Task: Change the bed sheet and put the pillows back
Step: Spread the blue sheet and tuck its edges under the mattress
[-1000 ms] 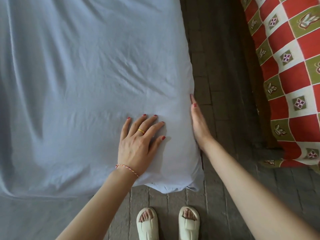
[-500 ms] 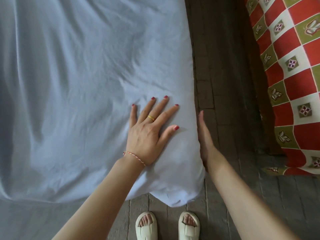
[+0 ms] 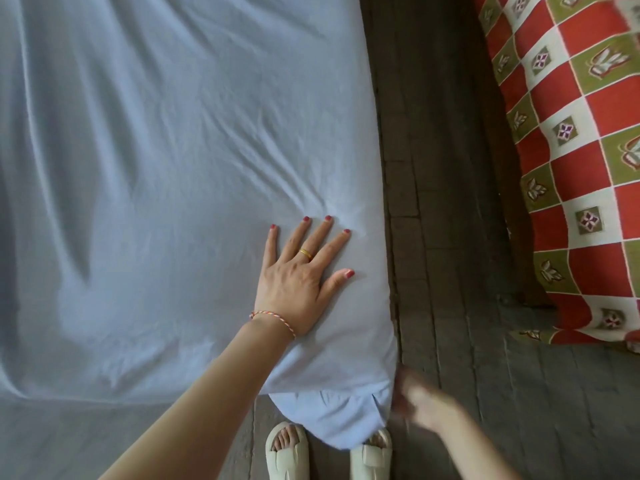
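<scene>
Right hand (image 3: 414,398) motion-blurred, grip unclear

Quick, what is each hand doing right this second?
Left hand: open, pressed flat on the blue sheet, fingers spread.
Right hand: blurred beside the hanging sheet corner; open or gripping cannot be told.
</scene>
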